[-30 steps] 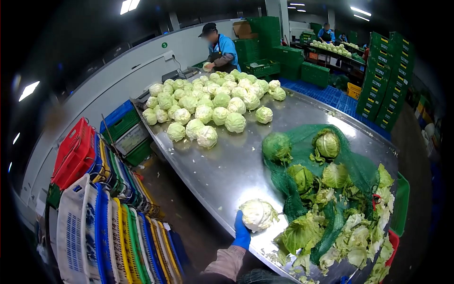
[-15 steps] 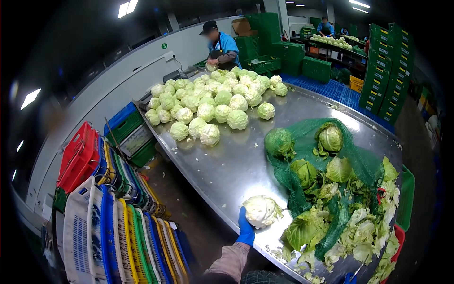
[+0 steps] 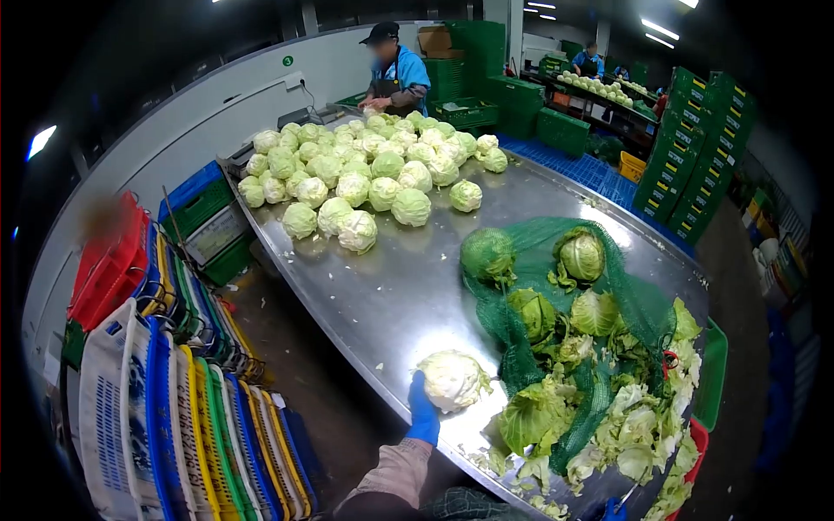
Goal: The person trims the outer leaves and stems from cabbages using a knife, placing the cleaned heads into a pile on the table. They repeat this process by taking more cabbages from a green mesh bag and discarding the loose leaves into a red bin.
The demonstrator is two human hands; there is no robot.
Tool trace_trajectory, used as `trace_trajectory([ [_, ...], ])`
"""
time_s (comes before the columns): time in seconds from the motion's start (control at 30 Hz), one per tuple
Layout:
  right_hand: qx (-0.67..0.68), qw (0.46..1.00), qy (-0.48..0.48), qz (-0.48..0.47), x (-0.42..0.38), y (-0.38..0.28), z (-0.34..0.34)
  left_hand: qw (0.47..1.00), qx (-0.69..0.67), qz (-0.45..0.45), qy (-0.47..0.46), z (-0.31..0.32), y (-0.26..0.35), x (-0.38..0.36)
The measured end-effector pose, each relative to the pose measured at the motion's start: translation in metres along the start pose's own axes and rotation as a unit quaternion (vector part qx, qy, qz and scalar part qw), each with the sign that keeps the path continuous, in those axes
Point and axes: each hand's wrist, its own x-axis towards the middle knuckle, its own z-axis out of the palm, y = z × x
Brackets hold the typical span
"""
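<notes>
My left hand (image 3: 424, 412), in a blue glove, grips the left side of a pale trimmed cabbage (image 3: 453, 381) at the table's near edge. Low at the frame's bottom, only part of my blue-gloved right hand (image 3: 614, 511) shows. A thin, shiny blade, apparently a knife (image 3: 627, 495), sticks up from it. To the right of the held cabbage lies a green mesh bag (image 3: 521, 347) with several untrimmed cabbages in and on it. Loose outer leaves (image 3: 638, 430) are heaped between the bag and the right edge.
A big pile of trimmed cabbages (image 3: 382, 165) covers the far end of the steel table (image 3: 347, 295). Behind it stands a co-worker (image 3: 401, 74). Stacked plastic crates (image 3: 156, 408) line the left floor. Green crates (image 3: 682, 148) rise at the back right; a green bin (image 3: 712, 373) sits beyond the table's right edge.
The whole scene has shifted left and slightly down-to-up as the head camera turned. My left hand stays on the same cabbage, which keeps about the same place on the table.
</notes>
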Motion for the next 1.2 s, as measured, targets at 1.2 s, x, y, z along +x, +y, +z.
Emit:
trace_trajectory([
  [1.2, 0.110, 0.993, -0.010, 0.031, -0.031, -0.058, 0.002, 0.996, 0.006, 0.089, 0.021, -0.033, -0.025, 0.034],
])
